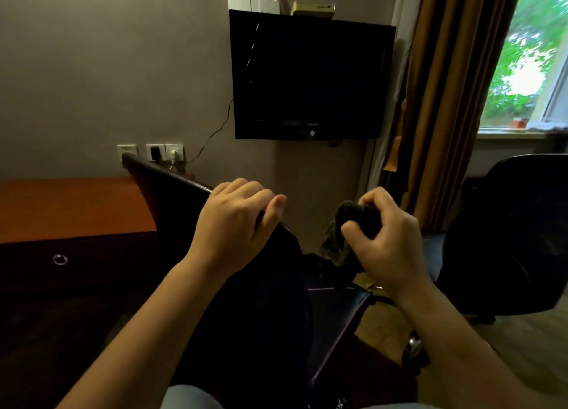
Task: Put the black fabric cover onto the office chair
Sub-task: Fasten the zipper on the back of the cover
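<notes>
The office chair [159,181] stands right in front of me, its dark backrest top running from upper left toward the centre. Black fabric cover [270,285] hangs down over the backrest below my hands. My left hand [233,221] curls over the top edge of the backrest and grips the cover there. My right hand [381,239] is raised to the right and clutches a bunched end of the cover [341,242], held clear of the chair. The chair's seat edge [344,319] shows below.
A wooden desk [70,205] with a drawer stands at the left, close to the chair. A wall-mounted television [310,76] hangs ahead, with wall sockets [153,152] to its lower left. Another dark chair [516,233] stands at the right by the curtain [442,101] and window.
</notes>
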Action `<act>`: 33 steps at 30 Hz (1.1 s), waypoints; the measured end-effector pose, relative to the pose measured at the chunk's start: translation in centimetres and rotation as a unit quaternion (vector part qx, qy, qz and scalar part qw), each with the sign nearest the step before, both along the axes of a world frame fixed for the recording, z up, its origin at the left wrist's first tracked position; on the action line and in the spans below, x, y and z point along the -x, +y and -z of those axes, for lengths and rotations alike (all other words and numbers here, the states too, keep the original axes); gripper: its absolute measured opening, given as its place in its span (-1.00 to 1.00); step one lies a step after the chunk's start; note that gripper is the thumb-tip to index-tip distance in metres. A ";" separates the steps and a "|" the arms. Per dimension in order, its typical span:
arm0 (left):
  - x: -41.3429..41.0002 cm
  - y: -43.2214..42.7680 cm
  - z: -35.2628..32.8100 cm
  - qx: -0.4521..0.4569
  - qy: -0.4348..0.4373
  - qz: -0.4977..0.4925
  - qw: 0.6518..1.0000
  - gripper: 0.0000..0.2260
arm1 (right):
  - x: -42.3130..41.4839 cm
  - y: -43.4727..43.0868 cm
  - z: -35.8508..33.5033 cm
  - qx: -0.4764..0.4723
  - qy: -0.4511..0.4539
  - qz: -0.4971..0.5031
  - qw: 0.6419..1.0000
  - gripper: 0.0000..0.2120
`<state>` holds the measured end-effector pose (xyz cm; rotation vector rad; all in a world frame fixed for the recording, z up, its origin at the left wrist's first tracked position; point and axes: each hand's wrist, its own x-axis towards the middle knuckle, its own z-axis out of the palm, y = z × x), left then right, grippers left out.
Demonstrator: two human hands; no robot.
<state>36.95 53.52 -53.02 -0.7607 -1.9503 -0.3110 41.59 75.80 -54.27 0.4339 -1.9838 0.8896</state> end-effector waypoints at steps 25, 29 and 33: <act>0.3 -0.3 0.4 -0.078 -0.078 -0.030 0.993 -0.57 | -0.5 1.3 0.5 -0.041 -0.109 0.063 0.991 -0.83; 0.1 -0.2 0.5 -0.080 -0.086 -0.027 0.993 -0.57 | -0.5 1.3 0.4 -0.039 -0.117 0.062 0.990 -0.84; 0.0 -0.2 0.5 -0.083 -0.083 -0.027 0.993 -0.57 | -0.5 1.4 0.7 -0.034 -0.124 0.066 0.989 -0.84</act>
